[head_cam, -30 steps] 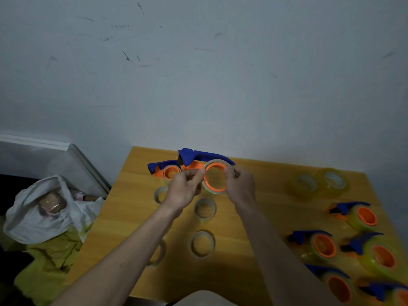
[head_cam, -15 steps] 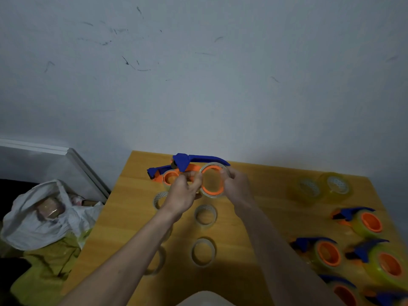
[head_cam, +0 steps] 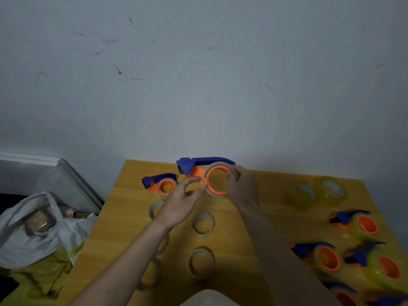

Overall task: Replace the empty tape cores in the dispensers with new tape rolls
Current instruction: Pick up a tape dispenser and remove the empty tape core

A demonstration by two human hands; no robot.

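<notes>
A blue and orange tape dispenser is held up over the far part of the wooden table. A thin empty core sits around its orange wheel. My right hand grips the core and wheel from the right. My left hand touches the left rim with thumb and fingertips, fingers spread. A second dispenser lies on the table to the left. Two full yellowish tape rolls stand at the far right.
Several empty cores lie on the table under my arms. Several loaded dispensers crowd the right side. A white plastic bag sits on the floor left of the table. A grey wall stands behind the table.
My left hand has loosened from a pinch on the dispenser to spread fingers at the core's rim. The held dispenser has tilted slightly and sits a little apart from the lying one.
</notes>
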